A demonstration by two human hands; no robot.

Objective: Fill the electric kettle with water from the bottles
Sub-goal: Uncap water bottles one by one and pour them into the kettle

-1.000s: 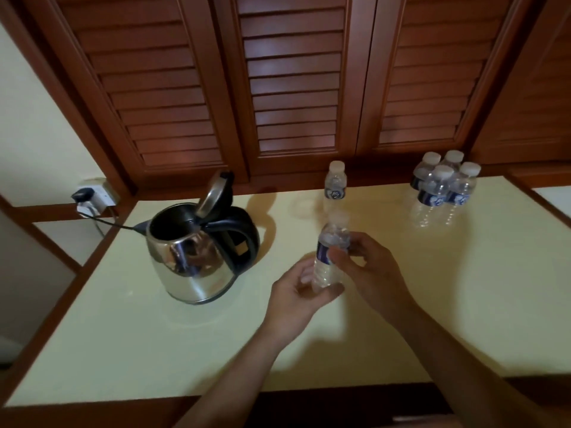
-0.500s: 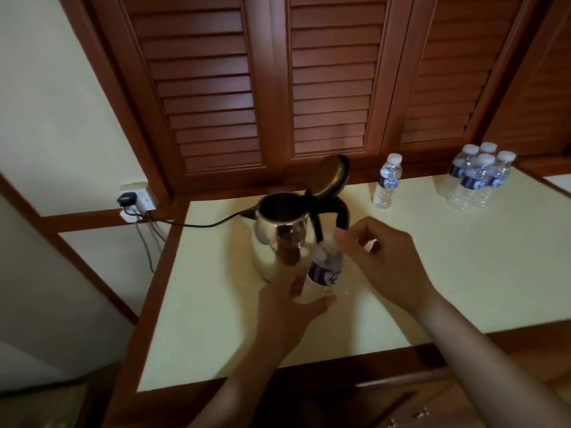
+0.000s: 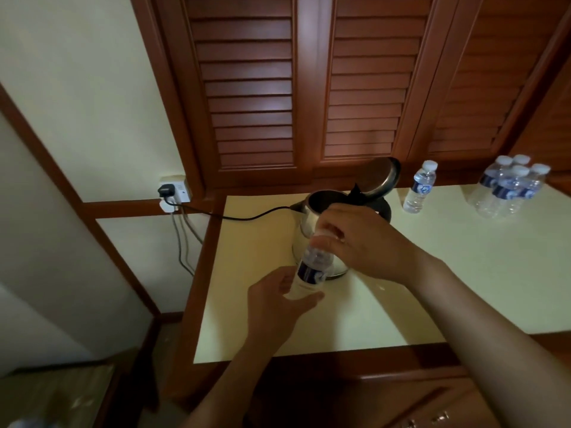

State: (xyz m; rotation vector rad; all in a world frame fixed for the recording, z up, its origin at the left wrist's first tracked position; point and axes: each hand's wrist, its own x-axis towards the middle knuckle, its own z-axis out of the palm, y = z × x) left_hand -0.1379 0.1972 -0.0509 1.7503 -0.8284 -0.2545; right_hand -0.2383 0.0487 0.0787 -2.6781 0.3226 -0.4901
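Head view: my left hand [image 3: 278, 299] wraps the base of a water bottle [image 3: 312, 267], my right hand [image 3: 360, 239] closed over its cap, in front of the open-lidded kettle [image 3: 321, 211] near the bench's [image 3: 463, 273] back left corner; spare bottles [image 3: 506, 189] stand at the back edge.

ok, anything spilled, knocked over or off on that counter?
Nothing stands out. The kettle sits upright with its lid open; the spare bottle and the cluster of bottles stand upright. The left hand holds a bottle by its base, the right hand at its cap. A small bright speck on the counter is too small to identify.
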